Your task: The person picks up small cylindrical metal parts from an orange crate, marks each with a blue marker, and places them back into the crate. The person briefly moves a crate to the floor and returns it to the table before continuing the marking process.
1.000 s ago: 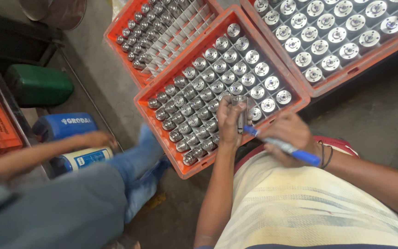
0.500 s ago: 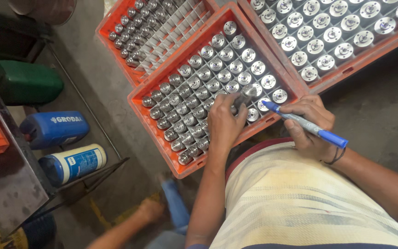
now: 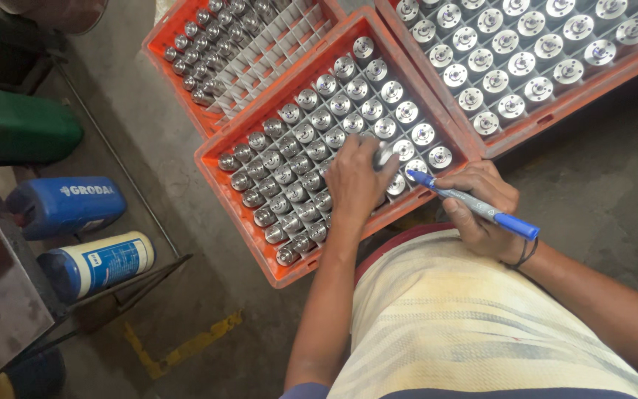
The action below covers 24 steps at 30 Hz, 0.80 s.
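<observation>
My left hand [image 3: 354,183] reaches into the middle orange crate [image 3: 239,198], fingers closed around one round metal part [image 3: 382,155] near the crate's near edge. The crate's divider cells hold several shiny cylindrical metal parts [image 3: 311,122]. My right hand [image 3: 481,203] grips a blue marker pen [image 3: 474,205], its tip pointing left toward the parts at the crate's near right corner. Both forearms extend from my light striped shirt at the bottom.
A second orange crate [image 3: 186,26], partly filled, lies to the upper left; a third [image 3: 555,103] with larger round parts lies upper right. A green can [image 3: 20,133], a blue can [image 3: 64,205] and a white-and-blue bottle [image 3: 101,264] rest on a rack at left. Concrete floor with a yellow mark [image 3: 186,347].
The view has swung right; another person's arm and leg at lower left have left the picture. My left hand has stayed on a part while the marker tip has come closer to the crate.
</observation>
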Each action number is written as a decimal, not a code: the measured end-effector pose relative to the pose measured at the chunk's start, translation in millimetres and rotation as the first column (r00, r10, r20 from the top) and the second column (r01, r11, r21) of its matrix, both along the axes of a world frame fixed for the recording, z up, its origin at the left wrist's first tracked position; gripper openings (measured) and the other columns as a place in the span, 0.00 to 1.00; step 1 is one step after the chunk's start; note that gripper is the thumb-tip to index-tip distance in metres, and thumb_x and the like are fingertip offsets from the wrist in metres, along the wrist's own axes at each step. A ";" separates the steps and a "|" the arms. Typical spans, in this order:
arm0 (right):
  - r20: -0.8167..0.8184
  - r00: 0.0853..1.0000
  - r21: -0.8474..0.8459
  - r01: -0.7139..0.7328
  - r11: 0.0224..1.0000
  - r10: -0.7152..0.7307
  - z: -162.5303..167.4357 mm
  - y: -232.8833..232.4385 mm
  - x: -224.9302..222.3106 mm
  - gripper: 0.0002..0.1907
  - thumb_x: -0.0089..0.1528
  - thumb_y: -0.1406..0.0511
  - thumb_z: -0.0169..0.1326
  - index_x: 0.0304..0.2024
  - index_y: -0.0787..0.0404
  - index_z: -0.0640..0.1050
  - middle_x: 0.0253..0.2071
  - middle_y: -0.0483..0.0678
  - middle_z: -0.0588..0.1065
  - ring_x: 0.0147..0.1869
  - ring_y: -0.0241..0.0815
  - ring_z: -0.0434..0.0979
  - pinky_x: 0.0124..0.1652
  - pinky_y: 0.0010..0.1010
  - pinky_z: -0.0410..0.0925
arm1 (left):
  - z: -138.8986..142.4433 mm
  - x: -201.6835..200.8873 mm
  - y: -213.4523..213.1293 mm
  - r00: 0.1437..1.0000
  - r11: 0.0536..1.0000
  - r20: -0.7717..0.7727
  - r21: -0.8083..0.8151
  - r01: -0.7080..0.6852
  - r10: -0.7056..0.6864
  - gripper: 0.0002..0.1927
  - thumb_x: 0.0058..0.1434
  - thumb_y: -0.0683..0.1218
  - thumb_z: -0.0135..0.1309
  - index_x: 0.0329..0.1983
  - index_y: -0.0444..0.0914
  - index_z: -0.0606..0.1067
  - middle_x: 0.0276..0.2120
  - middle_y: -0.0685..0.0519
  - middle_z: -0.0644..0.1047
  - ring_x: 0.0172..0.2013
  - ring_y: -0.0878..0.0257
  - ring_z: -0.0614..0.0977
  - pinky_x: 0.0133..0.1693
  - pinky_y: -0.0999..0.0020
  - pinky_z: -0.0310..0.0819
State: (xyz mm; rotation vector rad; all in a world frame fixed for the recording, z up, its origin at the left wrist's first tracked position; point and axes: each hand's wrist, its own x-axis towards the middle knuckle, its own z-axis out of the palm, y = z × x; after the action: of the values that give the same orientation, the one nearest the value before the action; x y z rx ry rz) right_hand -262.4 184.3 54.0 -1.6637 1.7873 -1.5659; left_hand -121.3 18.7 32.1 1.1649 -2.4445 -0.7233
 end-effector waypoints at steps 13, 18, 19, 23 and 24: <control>0.040 0.999 0.042 -0.005 0.999 0.003 1.8 1.0 -4.0 0.11 0.68 0.65 0.53 0.46 0.68 0.78 0.37 0.51 0.79 0.43 0.47 0.78 0.51 0.36 0.68 | 4.1 2.3 18.8 0.903 0.963 0.423 0.264 -0.046 -0.073 0.28 0.49 0.64 0.68 0.30 0.33 0.82 0.31 0.40 0.81 0.31 0.47 0.83 0.35 0.54 0.75; 0.048 0.999 0.007 -0.005 1.000 0.004 6.6 0.5 -2.6 0.10 0.67 0.66 0.53 0.46 0.68 0.78 0.38 0.52 0.79 0.41 0.45 0.78 0.51 0.37 0.67 | 9.5 39.1 -10.9 0.993 0.928 -0.114 0.366 0.073 -0.033 0.25 0.46 0.59 0.67 0.35 0.33 0.83 0.35 0.45 0.83 0.33 0.53 0.81 0.37 0.59 0.76; 0.054 0.999 0.010 0.002 1.000 -0.003 7.6 0.4 -0.8 0.10 0.66 0.66 0.53 0.45 0.68 0.78 0.37 0.51 0.78 0.40 0.44 0.77 0.50 0.37 0.67 | 5.9 47.2 -12.8 0.933 0.916 -0.359 0.385 0.115 0.034 0.25 0.46 0.56 0.67 0.39 0.32 0.83 0.37 0.46 0.83 0.35 0.54 0.79 0.37 0.58 0.76; -0.109 0.981 -0.069 -0.169 0.983 0.161 6.8 -5.5 11.1 0.09 0.60 0.66 0.54 0.40 0.64 0.79 0.33 0.50 0.79 0.37 0.46 0.78 0.46 0.40 0.67 | -28.0 42.5 5.3 0.564 0.294 -0.498 0.861 0.416 0.659 0.22 0.64 0.55 0.52 0.54 0.35 0.76 0.44 0.53 0.80 0.42 0.67 0.80 0.46 0.68 0.75; -0.150 0.963 -0.084 -0.239 0.967 0.224 6.0 -7.9 13.1 0.09 0.60 0.67 0.55 0.40 0.65 0.79 0.33 0.50 0.79 0.36 0.45 0.78 0.45 0.40 0.67 | -36.5 36.3 12.5 0.582 0.362 -0.509 0.860 0.359 0.634 0.23 0.73 0.56 0.48 0.55 0.32 0.75 0.40 0.52 0.78 0.38 0.65 0.78 0.41 0.67 0.74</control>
State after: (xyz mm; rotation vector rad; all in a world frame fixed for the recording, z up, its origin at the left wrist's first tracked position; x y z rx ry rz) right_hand -249.3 176.4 60.0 -1.9939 1.5274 -1.4918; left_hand -85.0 31.2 -4.4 0.9294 -0.9014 -2.1807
